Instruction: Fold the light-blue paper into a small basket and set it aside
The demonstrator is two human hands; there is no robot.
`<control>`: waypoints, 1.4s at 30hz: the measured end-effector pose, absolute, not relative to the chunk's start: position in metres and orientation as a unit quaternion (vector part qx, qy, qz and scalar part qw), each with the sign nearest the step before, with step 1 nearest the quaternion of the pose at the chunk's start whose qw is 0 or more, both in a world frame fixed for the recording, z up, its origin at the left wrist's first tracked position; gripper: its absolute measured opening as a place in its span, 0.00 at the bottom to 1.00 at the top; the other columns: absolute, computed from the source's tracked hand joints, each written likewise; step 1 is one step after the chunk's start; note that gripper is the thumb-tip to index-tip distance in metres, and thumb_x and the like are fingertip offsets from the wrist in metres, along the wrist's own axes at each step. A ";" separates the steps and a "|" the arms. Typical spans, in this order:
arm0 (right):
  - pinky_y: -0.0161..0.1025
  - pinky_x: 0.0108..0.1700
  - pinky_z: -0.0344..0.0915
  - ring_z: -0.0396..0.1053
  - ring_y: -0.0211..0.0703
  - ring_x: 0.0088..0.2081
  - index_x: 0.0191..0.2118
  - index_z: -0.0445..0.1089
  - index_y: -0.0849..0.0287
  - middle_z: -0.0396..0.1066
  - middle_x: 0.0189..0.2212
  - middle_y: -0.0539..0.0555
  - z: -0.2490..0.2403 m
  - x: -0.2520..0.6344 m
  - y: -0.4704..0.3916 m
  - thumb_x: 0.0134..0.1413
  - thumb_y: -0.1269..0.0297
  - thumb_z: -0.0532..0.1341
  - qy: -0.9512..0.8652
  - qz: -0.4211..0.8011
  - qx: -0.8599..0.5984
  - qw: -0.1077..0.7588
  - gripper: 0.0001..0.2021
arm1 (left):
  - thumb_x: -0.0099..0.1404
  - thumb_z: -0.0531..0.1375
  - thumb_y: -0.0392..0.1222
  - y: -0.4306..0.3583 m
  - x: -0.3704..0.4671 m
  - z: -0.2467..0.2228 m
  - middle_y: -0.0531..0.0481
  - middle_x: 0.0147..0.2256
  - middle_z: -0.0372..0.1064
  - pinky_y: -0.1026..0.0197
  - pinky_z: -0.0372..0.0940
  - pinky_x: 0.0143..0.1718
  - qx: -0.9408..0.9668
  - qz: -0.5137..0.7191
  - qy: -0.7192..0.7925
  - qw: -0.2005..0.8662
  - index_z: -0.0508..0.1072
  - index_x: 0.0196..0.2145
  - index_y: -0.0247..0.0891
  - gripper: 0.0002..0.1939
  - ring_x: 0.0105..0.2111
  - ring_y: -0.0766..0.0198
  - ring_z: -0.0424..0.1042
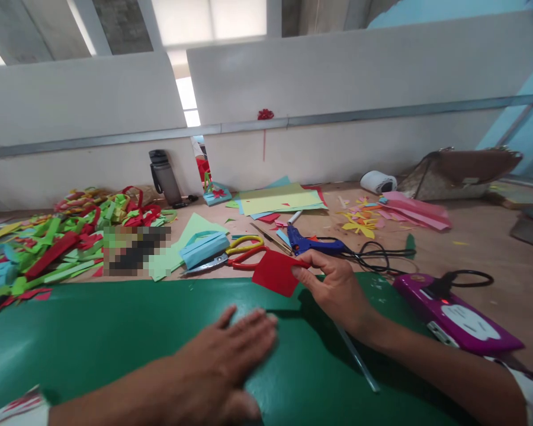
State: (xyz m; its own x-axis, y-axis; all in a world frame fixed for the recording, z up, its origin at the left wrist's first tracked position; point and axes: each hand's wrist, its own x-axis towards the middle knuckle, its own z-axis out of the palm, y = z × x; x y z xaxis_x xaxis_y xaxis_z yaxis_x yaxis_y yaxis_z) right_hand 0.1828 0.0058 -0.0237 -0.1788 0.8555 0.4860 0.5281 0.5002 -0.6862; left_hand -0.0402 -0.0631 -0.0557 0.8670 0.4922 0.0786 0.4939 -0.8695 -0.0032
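Between the thumb and fingers of my right hand (333, 284) is a small red paper piece (275, 273), raised over the far edge of the green mat (128, 331). My left hand (231, 349) is stretched out, palm down, over the mat and slightly blurred; it holds nothing. A clear glue stick (357, 361) lies below my right wrist. Just past the red paper rest scissors (222, 260) with red and yellow handles. A blue glue gun (313, 241) lies behind my right hand, partly covered by it.
Cut paper strips (62, 248) are heaped at the left. A dark bottle (164, 180) stands by the white partition (337, 77). At the right are a purple power strip (462, 319) with a plugged-in cord, yellow paper scraps (359, 225), pink paper (417, 210) and a brown bag (453, 174).
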 end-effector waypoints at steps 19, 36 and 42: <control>0.48 0.49 0.49 0.68 0.38 0.30 0.29 0.72 0.57 0.70 0.26 0.47 -0.035 0.187 0.010 0.53 0.74 0.60 -0.863 0.105 -0.286 0.403 0.06 | 0.59 0.56 0.28 -0.005 -0.039 -0.048 0.46 0.37 0.72 0.55 0.65 0.42 -0.883 -0.371 -0.269 0.104 0.70 0.33 0.36 0.06 0.39 0.60 0.69; 0.42 0.41 0.56 0.58 0.39 0.26 0.24 0.66 0.60 0.65 0.23 0.51 -0.045 0.182 -0.007 0.59 0.77 0.48 -0.940 -0.032 -0.260 0.218 0.16 | 0.65 0.47 0.31 -0.033 -0.024 -0.049 0.48 0.25 0.64 0.59 0.55 0.26 -0.937 -0.217 -0.268 0.065 0.68 0.32 0.33 0.11 0.24 0.64 0.57; 0.47 0.51 0.49 0.63 0.38 0.27 0.29 0.69 0.58 0.69 0.24 0.49 -0.046 0.184 -0.008 0.56 0.76 0.53 -0.919 0.072 -0.310 0.231 0.11 | 0.65 0.49 0.31 -0.029 -0.022 -0.061 0.50 0.24 0.62 0.64 0.53 0.24 -0.903 -0.252 -0.347 -0.030 0.69 0.27 0.35 0.13 0.24 0.66 0.58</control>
